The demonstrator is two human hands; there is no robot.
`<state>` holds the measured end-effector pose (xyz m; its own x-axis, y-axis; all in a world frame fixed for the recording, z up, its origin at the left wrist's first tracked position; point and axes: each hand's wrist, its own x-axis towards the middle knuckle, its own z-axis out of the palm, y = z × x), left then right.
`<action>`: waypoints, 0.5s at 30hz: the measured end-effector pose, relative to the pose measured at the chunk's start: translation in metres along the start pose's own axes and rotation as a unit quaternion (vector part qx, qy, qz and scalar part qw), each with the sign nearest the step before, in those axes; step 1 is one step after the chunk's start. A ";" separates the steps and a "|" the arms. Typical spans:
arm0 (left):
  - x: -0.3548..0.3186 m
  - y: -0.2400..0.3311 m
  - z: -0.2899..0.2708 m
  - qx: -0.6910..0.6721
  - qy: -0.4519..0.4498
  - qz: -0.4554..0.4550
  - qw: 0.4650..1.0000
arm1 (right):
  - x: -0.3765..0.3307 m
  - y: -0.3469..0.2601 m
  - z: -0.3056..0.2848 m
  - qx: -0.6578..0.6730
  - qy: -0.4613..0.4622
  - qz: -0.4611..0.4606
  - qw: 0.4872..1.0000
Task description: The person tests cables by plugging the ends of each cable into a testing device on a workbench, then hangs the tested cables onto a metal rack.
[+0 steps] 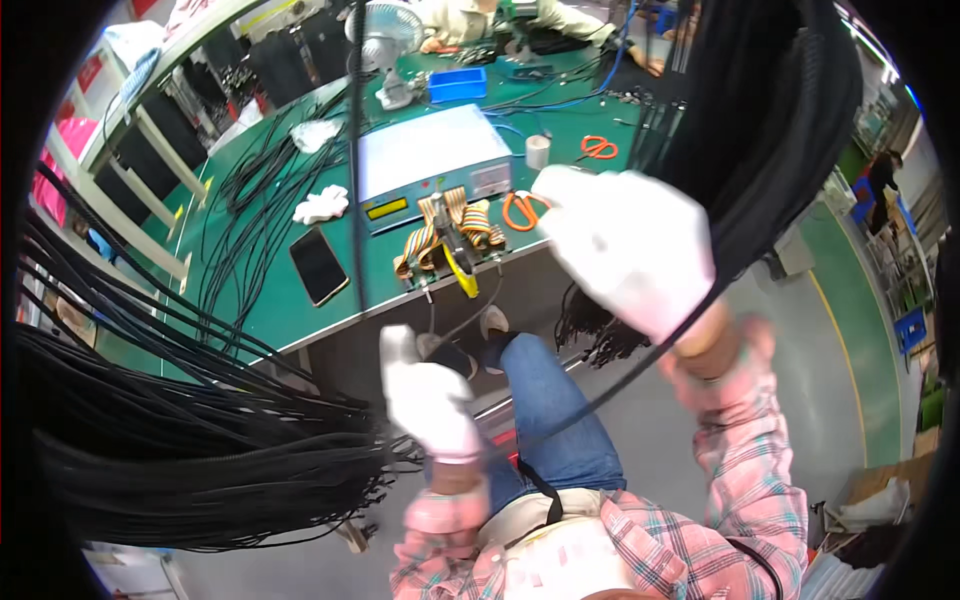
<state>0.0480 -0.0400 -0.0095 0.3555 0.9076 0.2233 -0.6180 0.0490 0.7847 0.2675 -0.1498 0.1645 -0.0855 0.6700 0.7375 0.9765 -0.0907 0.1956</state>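
Both of my hands wear white gloves and are smeared by motion. My left hand (430, 405) is in front of the table's near edge, beside the ends of a thick bundle of black cables (220, 470); whether it holds anything is unclear. My right hand (630, 250) is raised higher, over the table's right front corner, its fingers curled together. What they hold, if anything, is hidden. One black cable (590, 405) curves across my lap up to my right wrist. Beside that hand hangs another big bundle of black cables (770, 120).
On the green table (270, 290) stand a white-and-blue test box (435, 150) with striped ribbon cables (420, 245), a yellow-and-black tool (460, 265), a phone (319, 267), a crumpled white glove (322, 205), orange scissors (598, 148), a blue tray (457, 85) and a fan (390, 35). Another person works opposite.
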 end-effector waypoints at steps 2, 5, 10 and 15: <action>0.007 0.012 -0.018 -0.060 0.189 0.075 0.977 | 0.028 0.014 -0.066 -0.092 0.153 0.019 0.984; 0.050 0.041 -0.056 -0.261 0.127 -0.027 0.957 | 0.076 0.048 -0.116 -0.236 0.256 0.020 0.937; 0.061 0.026 -0.049 -0.289 0.099 -0.130 0.943 | 0.112 0.085 -0.112 -0.311 0.175 0.019 0.934; 0.044 -0.017 0.004 0.196 -0.085 0.100 0.972 | 0.100 0.082 -0.094 -0.234 0.210 0.037 0.949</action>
<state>0.0769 -0.0028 -0.0104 0.3877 0.7987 0.4601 -0.3832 -0.3144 0.8685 0.3201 -0.1595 0.3152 -0.1866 0.3053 0.9338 0.7969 -0.5088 0.3256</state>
